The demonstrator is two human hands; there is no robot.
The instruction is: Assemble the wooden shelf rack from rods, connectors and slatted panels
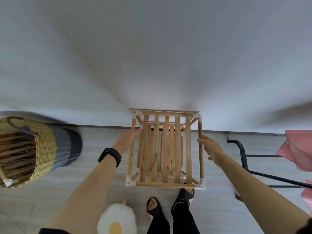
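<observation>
Rack (166,149) stands on the pale grey tiled floor (94,137), dead centre in my view, with its back edge tight against the white wall (152,56) at 12 o'clock. I'm looking straight down through it.

Around it, clock positions taken from the rack:
- 9 o'clock: woven basket (47,149), cylindrical, well apart. It has a tan wicker top band, then grey and darker bands below. A wooden piece with a white end (6,180) sits at its rim.
- 3 o'clock: black bent metal tube frame (243,154), near but not touching. Pink dotted cloth (298,149) is draped past it.
- 7 o'clock: fuzzy white plush with a yellow yolk patch (116,220).
- 6 o'clock: my feet in black slides (155,211), one toe just under the front rail.

Build: round light-wood rods, white plastic corner connectors (130,182), and a top slatted panel (177,141) of flat parallel slats with gaps. A lower panel shows through those gaps.

Hands:
- Left hand (128,139), black band on the wrist, lies across the left top rod (130,162) with the fingers reaching inboard. Can't tell whether they curl under it.
- Right hand (211,147) is fairly flat, fingers near straight, tips against the outside of the right top rod (200,162).
</observation>
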